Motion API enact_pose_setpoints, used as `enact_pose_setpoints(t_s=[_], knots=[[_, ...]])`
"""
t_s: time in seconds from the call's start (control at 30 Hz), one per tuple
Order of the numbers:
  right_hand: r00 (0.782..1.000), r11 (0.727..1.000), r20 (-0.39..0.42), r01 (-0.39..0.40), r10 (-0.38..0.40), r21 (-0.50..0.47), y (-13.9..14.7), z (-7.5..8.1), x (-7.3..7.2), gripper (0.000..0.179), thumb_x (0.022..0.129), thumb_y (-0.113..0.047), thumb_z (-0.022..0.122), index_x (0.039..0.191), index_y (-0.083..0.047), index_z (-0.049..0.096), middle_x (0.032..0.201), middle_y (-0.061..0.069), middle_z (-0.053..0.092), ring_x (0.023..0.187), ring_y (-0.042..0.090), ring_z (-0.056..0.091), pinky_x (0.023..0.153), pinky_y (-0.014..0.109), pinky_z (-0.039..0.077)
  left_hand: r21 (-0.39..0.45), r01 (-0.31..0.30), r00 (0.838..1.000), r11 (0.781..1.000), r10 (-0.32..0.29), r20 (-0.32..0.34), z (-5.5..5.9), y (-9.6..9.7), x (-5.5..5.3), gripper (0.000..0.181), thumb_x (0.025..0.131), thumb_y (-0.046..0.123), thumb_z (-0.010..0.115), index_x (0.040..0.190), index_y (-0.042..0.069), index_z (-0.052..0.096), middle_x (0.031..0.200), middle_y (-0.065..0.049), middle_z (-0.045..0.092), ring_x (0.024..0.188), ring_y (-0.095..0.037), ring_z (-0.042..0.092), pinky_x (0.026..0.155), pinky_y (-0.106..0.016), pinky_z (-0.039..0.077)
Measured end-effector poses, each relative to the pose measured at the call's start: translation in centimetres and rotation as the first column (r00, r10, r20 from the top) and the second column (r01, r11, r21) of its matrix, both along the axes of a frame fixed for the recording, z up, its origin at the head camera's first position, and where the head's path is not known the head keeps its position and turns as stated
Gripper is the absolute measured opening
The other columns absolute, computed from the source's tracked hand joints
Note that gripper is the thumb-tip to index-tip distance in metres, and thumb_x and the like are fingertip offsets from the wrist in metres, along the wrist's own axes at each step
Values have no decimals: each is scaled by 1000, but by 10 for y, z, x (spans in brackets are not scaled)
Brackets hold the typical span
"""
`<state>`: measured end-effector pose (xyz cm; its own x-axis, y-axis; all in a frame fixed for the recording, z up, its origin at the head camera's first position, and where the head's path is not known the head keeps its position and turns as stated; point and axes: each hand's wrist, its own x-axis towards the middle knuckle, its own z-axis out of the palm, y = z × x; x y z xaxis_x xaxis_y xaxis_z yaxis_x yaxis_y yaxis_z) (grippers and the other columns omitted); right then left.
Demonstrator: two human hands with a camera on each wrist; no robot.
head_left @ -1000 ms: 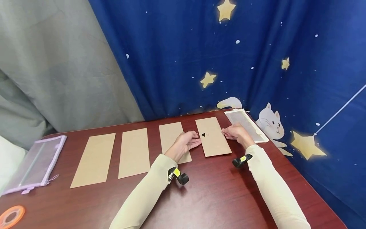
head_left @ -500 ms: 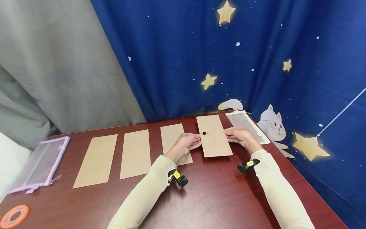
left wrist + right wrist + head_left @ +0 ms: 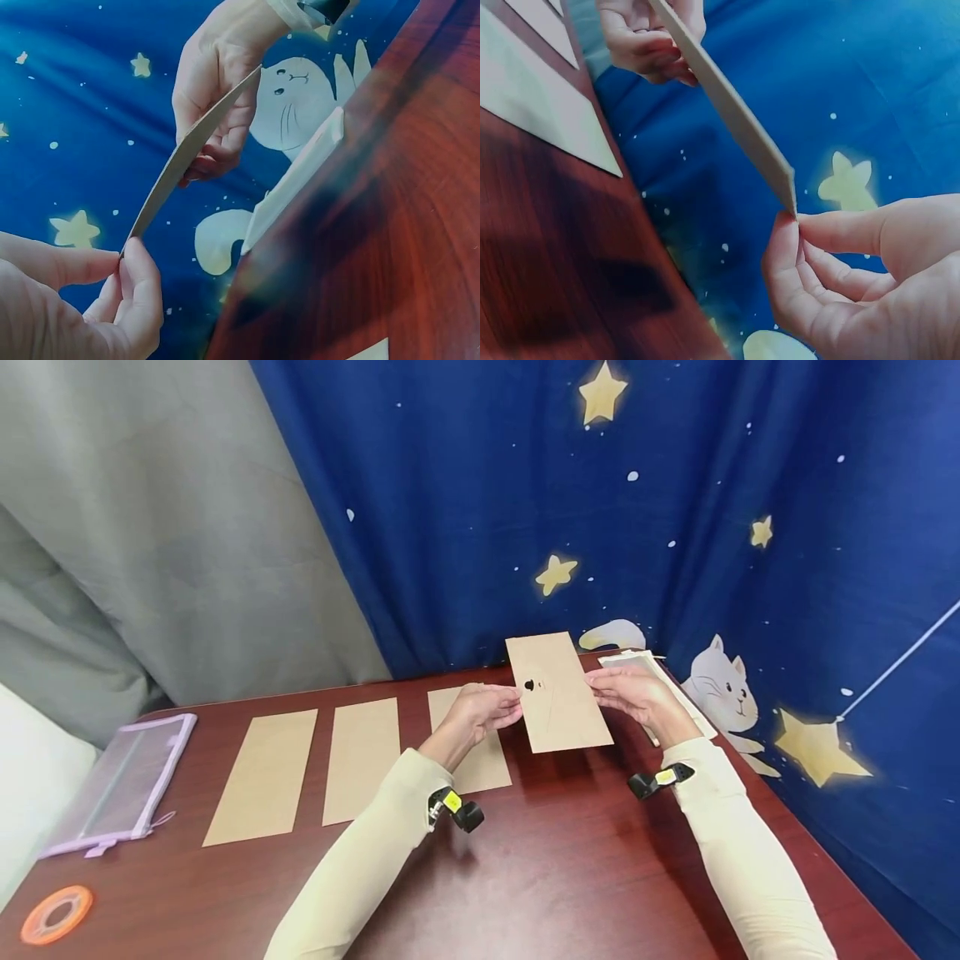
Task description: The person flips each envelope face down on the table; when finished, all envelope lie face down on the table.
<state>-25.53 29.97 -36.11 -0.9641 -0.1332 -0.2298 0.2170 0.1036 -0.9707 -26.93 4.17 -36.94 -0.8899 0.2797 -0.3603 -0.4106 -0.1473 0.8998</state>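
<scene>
A tan kraft paper envelope (image 3: 562,693) is held up off the table, tilted, with a small black mark near its left edge and faint flap lines on its face. My left hand (image 3: 480,710) pinches its left edge between thumb and fingers. On the opposite edge my right hand (image 3: 637,695) pinches it too. Seen edge-on in the left wrist view, the envelope (image 3: 184,161) spans from my left hand (image 3: 97,300) to the right hand. In the right wrist view, thumb and fingers of my right hand (image 3: 855,277) grip the envelope's near edge.
Flat tan paper rectangles lie in a row on the dark red table (image 3: 525,877): one far left (image 3: 262,777), a middle one (image 3: 363,760), another partly behind my left hand (image 3: 483,764). A white-edged mesh pouch (image 3: 686,702), purple mesh pouch (image 3: 120,785) and orange tape roll (image 3: 56,914) lie around.
Both hands have lifted the envelope from close to the table, moving it up and slightly away, and its shadow has spread below. The other paper pieces stay where they were.
</scene>
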Motion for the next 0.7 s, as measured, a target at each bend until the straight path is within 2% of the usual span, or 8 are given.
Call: enact_pose_setpoints(t_s=[0.13,0.37,0.43,0.5,0.53,0.57,0.6,0.7], knots=[[1000,1000,-15,11,-11,5,-1,1,0,44,102,1,50,140,21,40,79,-13,69,77,-2,65,73,13,58,1,1,1000,1000,-1,2,5,-2,-2,30,90,-6,67,120,-11,67,78,-6,68,69,-12,66,71,-23,64],[1000,998,-17,25,-24,54,-5,-10,-1,38,100,4,52,134,21,47,78,-13,69,74,-1,65,71,14,59,8,-9,1000,1000,9,-22,12,-1,-3,30,88,-8,67,118,-14,67,78,-7,69,71,-14,69,79,-31,64],[1000,996,-21,6,-4,88,-7,-12,-1,37,100,4,53,132,21,49,78,-11,67,72,0,64,72,14,59,3,-10,999,1000,10,-34,14,-1,-2,29,88,-9,66,116,-15,67,77,-8,69,71,-15,69,79,-32,64],[998,985,-66,17,-6,172,-9,-10,0,34,99,3,54,127,21,53,78,-6,69,72,2,65,71,16,60,-5,-9,999,1000,9,-46,16,0,0,27,88,-9,65,115,-15,67,77,-8,69,70,-15,69,79,-33,64],[993,970,-113,41,-14,239,-12,-7,1,31,98,2,56,122,21,57,77,-3,69,70,4,65,70,16,60,-9,-9,999,1000,9,-50,17,0,0,26,88,-10,65,114,-15,67,76,-9,68,70,-15,69,78,-33,64],[985,943,-174,69,-12,325,-15,-2,4,29,97,0,58,118,20,61,77,2,71,70,8,66,68,16,59,-12,-10,999,1000,9,-54,18,1,1,26,88,-10,65,113,-15,68,76,-9,68,70,-15,69,77,-33,65],[971,903,-240,109,-6,417,-19,4,7,27,96,-3,60,113,17,66,76,8,72,68,11,67,66,17,58,-13,-12,998,1000,11,-57,18,1,1,25,88,-11,64,112,-16,68,75,-9,68,69,-15,69,77,-33,65],[911,730,-410,249,46,636,-37,26,22,20,92,-11,68,99,5,77,82,15,75,71,19,67,62,21,52,-7,-22,998,1000,22,-65,20,3,2,24,87,-13,64,110,-16,67,74,-10,68,67,-16,69,75,-33,65]])
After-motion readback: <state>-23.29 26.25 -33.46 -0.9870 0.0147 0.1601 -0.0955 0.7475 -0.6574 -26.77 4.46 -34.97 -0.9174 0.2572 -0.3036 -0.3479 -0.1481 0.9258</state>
